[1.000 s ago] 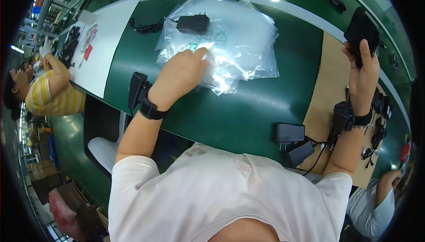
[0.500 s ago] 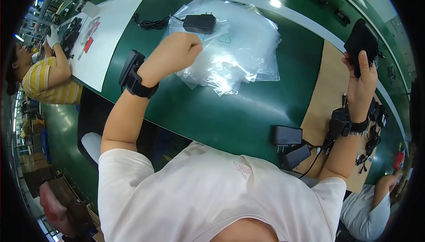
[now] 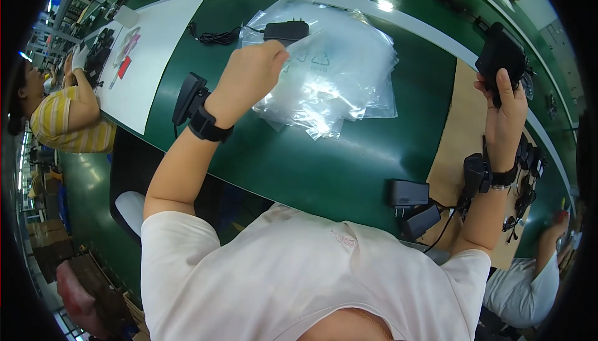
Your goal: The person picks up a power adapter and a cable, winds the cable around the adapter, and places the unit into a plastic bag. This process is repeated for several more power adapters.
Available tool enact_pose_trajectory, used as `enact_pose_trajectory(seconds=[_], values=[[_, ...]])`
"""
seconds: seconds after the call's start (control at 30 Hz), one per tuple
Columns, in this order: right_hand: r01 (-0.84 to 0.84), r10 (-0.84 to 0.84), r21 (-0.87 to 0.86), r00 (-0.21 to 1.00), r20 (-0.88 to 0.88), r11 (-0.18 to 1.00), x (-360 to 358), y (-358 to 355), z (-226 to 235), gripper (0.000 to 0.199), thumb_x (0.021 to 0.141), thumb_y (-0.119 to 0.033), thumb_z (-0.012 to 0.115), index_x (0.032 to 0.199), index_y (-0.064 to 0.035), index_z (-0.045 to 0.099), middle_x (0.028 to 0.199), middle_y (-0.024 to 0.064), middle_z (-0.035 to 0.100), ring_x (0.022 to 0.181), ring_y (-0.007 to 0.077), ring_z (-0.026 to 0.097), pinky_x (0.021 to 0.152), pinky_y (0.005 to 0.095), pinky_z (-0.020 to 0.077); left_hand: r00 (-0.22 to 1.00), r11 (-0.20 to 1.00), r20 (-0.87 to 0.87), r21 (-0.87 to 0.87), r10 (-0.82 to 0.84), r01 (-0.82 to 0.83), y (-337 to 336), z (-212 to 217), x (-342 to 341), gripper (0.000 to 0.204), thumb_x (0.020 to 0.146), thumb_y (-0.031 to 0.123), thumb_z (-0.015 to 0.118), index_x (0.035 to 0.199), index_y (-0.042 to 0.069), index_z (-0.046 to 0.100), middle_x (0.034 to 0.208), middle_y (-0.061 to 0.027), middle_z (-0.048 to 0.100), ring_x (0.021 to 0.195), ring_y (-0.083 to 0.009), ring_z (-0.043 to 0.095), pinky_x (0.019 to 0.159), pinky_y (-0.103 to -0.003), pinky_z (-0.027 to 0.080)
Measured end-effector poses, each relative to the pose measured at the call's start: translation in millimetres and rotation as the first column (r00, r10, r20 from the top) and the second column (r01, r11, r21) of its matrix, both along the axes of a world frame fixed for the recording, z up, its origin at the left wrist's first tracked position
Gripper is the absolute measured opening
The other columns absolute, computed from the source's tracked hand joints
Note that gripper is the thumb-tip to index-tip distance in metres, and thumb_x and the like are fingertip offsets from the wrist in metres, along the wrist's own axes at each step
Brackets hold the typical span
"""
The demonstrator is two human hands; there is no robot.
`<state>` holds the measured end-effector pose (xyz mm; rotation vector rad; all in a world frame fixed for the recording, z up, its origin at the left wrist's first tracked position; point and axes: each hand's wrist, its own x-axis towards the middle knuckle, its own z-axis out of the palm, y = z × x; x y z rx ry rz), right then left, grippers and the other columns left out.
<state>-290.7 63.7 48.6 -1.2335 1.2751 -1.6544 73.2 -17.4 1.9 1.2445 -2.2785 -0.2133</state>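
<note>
My left hand point(image 3: 252, 76) is closed in a pinch at the left side of a spread pile of clear plastic bags point(image 3: 339, 91). It grips the edge of the top bag, which rises slightly at the fingers; the fingertips are partly hidden. Just beyond that hand a black power adapter point(image 3: 286, 31) lies on the bags, its prongs pointing away and its coiled cable point(image 3: 215, 34) to the left. Out at the far right, my right hand point(image 3: 506, 101) holds another black power adapter point(image 3: 500, 54) upright, thumb across its near side.
Two black adapters point(image 3: 409, 193) lie at the front right edge of the green table point(image 3: 324, 172). More adapters and cables point(image 3: 526, 197) rest on brown cardboard point(image 3: 445, 148) under my right forearm. A white sheet point(image 3: 165, 48) covers the left side. Co-workers sit at left point(image 3: 62, 113) and lower right point(image 3: 523, 291).
My left hand has shifted slightly right, and the top bag's edge has come up with it, partly overlapping the adapter. My right hand has moved slightly left with its adapter.
</note>
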Motion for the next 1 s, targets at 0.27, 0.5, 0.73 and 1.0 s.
enact_pose_trajectory(seconds=[0.27,0.5,0.73,1.0], values=[[-0.153,0.125,0.098,0.961,0.246,0.983,14,-1,1,0.029,0.085,-0.024,0.057,0.098,0.0024,0.054,0.086,0.0095,0.059,0.076,0.0175,0.060,0.070,0.0334,0.0524,0.970,0.869,-0.221,0.494,0.099,0.024,-4,17,-10,0.030,0.071,0.022,0.068,0.059,-0.001,0.052,0.052,-0.0089,0.050,0.047,-0.0165,0.048,0.046,-0.027,0.039],[-0.546,0.351,0.065,0.621,0.701,0.835,78,-6,-16,0.035,0.090,-0.028,0.048,0.109,0.0012,0.047,0.088,0.0096,0.055,0.075,0.0181,0.054,0.090,0.0468,0.0426,0.927,0.851,-0.373,0.474,-0.038,0.225,18,10,-100,0.034,0.067,0.022,0.075,0.056,0.004,0.048,0.050,0.0015,0.046,0.047,-0.0062,0.040,0.043,-0.021,0.033],[-0.446,0.236,0.164,0.709,0.664,0.880,73,-16,-29,0.030,0.088,-0.027,0.052,0.098,0.0010,0.053,0.083,0.0088,0.058,0.075,0.0175,0.056,0.088,0.0438,0.0438,0.836,0.695,-0.548,0.587,-0.035,0.414,12,-13,-111,0.019,0.081,0.014,0.057,0.069,-0.001,0.055,0.065,-0.0046,0.058,0.060,-0.0098,0.052,0.055,-0.024,0.042],[-0.382,0.321,0.051,0.835,0.446,0.923,27,-20,-37,0.038,0.089,-0.028,0.048,0.111,0.0037,0.048,0.100,0.0120,0.057,0.098,0.0244,0.054,0.090,0.0387,0.0428,0.429,0.212,-0.880,0.468,0.203,0.858,-17,-1,-78,0.017,0.083,0.018,0.059,0.077,0.003,0.053,0.087,-0.0123,0.061,0.091,-0.0199,0.059,0.079,-0.030,0.046]])
